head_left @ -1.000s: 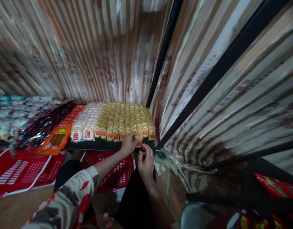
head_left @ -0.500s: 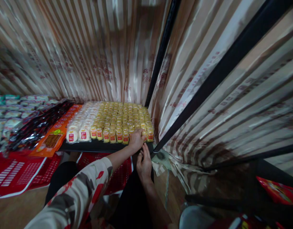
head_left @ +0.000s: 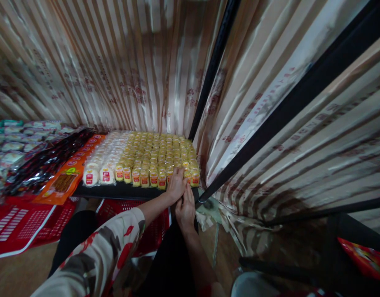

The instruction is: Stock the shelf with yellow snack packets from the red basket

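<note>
A: so what's laid out, starting from the left?

B: White-and-teal packets [head_left: 10, 142] are piled at the far left, with a red basket [head_left: 19, 227] set lower down on the near side. Next, dark glossy packets [head_left: 48, 163] are heaped beside an orange packet [head_left: 64, 177], which is slanted out over the near edge of the black shelf [head_left: 116, 192].

A: and after that?

B: White round packs [head_left: 99, 163], then yellow packs [head_left: 155, 152], lined up in rows to the shelf's right end, red labels faced near. A second red basket [head_left: 155, 233] is partly covered by a patterned sleeve [head_left: 116, 243].

A: hands?

B: The left hand [head_left: 177, 185] is set against the front yellow row, near its right end, fingers bent; whether a pack is gripped can't be told. The right hand [head_left: 186, 210] is placed just beside it, nearer, fingers extended toward that row. Can't be told if anything's held there either.

A: far right?

B: Black bars [head_left: 214, 66] are slanted across pleated sheeting [head_left: 140, 53], and a red packet [head_left: 364, 258] is seen near right, well apart.
</note>
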Demonstrator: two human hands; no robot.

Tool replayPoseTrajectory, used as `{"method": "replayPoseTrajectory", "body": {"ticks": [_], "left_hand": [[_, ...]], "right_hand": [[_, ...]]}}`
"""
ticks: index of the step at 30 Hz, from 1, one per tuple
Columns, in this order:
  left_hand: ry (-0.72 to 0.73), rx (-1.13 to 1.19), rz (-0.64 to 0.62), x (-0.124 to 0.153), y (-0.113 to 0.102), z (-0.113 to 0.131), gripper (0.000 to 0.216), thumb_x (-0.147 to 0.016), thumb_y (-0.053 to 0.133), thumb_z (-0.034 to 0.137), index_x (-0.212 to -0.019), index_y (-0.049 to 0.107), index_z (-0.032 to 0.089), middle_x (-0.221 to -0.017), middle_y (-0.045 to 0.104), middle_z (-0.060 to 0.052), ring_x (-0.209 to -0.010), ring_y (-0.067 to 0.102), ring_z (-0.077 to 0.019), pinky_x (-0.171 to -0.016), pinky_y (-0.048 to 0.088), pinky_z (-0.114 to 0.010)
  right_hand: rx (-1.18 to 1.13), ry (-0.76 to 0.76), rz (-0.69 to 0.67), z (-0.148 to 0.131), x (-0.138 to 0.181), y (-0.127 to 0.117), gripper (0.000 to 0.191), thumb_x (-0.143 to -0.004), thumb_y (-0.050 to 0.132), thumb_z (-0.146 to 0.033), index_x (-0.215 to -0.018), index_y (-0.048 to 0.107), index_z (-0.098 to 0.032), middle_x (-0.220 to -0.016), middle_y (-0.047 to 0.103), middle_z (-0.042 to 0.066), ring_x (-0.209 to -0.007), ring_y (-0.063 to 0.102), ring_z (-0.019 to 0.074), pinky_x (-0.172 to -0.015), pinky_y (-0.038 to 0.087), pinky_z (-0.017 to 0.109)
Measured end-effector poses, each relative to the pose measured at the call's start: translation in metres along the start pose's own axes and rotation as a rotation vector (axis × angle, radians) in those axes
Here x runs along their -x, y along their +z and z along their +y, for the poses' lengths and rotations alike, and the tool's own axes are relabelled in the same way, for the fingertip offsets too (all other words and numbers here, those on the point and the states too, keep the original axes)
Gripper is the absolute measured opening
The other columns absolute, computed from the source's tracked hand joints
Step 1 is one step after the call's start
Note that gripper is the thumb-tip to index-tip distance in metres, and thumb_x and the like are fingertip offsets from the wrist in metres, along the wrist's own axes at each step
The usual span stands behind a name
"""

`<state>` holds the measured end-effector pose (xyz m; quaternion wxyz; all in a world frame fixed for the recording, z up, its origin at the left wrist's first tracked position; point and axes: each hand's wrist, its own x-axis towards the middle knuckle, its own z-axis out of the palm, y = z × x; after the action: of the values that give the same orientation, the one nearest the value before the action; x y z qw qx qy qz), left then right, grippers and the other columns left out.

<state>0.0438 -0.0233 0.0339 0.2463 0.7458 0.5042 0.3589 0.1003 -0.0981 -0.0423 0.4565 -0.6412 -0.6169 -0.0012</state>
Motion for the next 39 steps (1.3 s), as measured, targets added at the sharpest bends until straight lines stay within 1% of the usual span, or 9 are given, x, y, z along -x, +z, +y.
{"method": "replayPoseTrajectory", "body": {"ticks": [5, 8, 11, 14, 18, 23, 31, 36, 39], "left_hand": [[0.115, -0.047, 0.067, 0.025, -0.004, -0.017, 0.034, -0.084, 0.038, 0.012, -0.116, 0.048, 0.015, -0.112, 0.051, -0.011, -0.104, 0.053, -0.0177, -0.092, 0.047, -0.033], [0.283, -0.188, -0.036, 0.041, -0.011, -0.031, 0.033, -0.084, 0.04, 0.011, -0.113, 0.054, 0.017, -0.113, 0.056, -0.009, -0.105, 0.053, -0.0167, -0.09, 0.047, -0.031], [0.455, -0.424, -0.141, 0.049, -0.018, -0.042, 0.032, -0.085, 0.046, 0.018, -0.116, 0.055, 0.017, -0.118, 0.059, -0.008, -0.114, 0.05, -0.0202, -0.093, 0.044, -0.034], [0.555, -0.639, -0.163, 0.048, -0.021, -0.047, 0.037, -0.089, 0.042, 0.021, -0.124, 0.05, 0.014, -0.134, 0.049, -0.009, -0.13, 0.035, -0.023, -0.098, 0.039, -0.037], [0.669, -0.712, -0.164, 0.044, -0.022, -0.054, 0.043, -0.09, 0.038, 0.023, -0.13, 0.043, 0.009, -0.143, 0.037, -0.011, -0.137, 0.021, -0.0222, -0.11, 0.025, -0.039], [0.68, -0.712, -0.14, 0.046, -0.018, -0.068, 0.046, -0.089, 0.034, 0.021, -0.131, 0.042, 0.005, -0.143, 0.036, -0.014, -0.137, 0.02, -0.0226, -0.114, 0.015, -0.041], [0.692, -0.644, -0.131, 0.045, -0.016, -0.077, 0.043, -0.09, 0.033, 0.021, -0.128, 0.045, 0.006, -0.143, 0.034, -0.015, -0.138, 0.018, -0.0222, -0.114, 0.017, -0.042], [0.693, -0.635, -0.159, 0.044, -0.017, -0.078, 0.044, -0.091, 0.034, 0.025, -0.129, 0.044, 0.006, -0.144, 0.032, -0.015, -0.138, 0.017, -0.0237, -0.113, 0.018, -0.042], [0.695, -0.622, -0.156, 0.044, -0.017, -0.078, 0.045, -0.091, 0.034, 0.025, -0.131, 0.042, 0.005, -0.144, 0.032, -0.016, -0.138, 0.017, -0.024, -0.113, 0.018, -0.042]], "right_hand": [[0.043, -0.016, -0.049, -0.004, 0.0, -0.003, 0.057, -0.082, 0.032, -0.009, -0.138, 0.034, -0.01, -0.141, 0.039, 0.015, -0.134, 0.029, 0.0221, -0.106, 0.033, 0.048], [0.057, 0.004, -0.061, -0.006, 0.0, -0.002, 0.055, -0.083, 0.033, -0.012, -0.138, 0.034, -0.01, -0.142, 0.037, 0.015, -0.135, 0.027, 0.0228, -0.106, 0.033, 0.048], [0.062, 0.026, -0.048, -0.006, 0.0, 0.0, 0.054, -0.084, 0.033, -0.014, -0.139, 0.033, -0.01, -0.143, 0.036, 0.015, -0.134, 0.028, 0.0238, -0.104, 0.035, 0.049], [0.06, 0.018, -0.04, -0.003, 0.001, 0.002, 0.055, -0.084, 0.031, -0.013, -0.139, 0.032, -0.012, -0.143, 0.036, 0.014, -0.134, 0.029, 0.0233, -0.103, 0.035, 0.048], [0.072, -0.003, -0.041, -0.001, 0.001, 0.004, 0.055, -0.084, 0.031, -0.013, -0.14, 0.031, -0.012, -0.143, 0.036, 0.014, -0.134, 0.028, 0.0227, -0.104, 0.034, 0.048], [0.103, -0.007, -0.08, -0.001, 0.002, 0.004, 0.056, -0.085, 0.03, -0.013, -0.14, 0.029, -0.013, -0.144, 0.034, 0.014, -0.134, 0.028, 0.0226, -0.103, 0.035, 0.047], [0.167, 0.009, -0.095, -0.009, -0.001, 0.004, 0.057, -0.085, 0.032, -0.014, -0.142, 0.024, -0.011, -0.143, 0.032, 0.016, -0.133, 0.026, 0.0247, -0.102, 0.035, 0.048], [0.184, 0.031, -0.082, -0.011, -0.004, 0.003, 0.058, -0.082, 0.039, -0.016, -0.139, 0.031, -0.012, -0.134, 0.036, 0.018, -0.125, 0.033, 0.0289, -0.096, 0.038, 0.049], [0.173, 0.043, -0.097, -0.012, -0.005, 0.003, 0.057, -0.081, 0.039, -0.015, -0.137, 0.034, -0.012, -0.125, 0.039, 0.018, -0.116, 0.038, 0.0282, -0.091, 0.043, 0.046]]}}
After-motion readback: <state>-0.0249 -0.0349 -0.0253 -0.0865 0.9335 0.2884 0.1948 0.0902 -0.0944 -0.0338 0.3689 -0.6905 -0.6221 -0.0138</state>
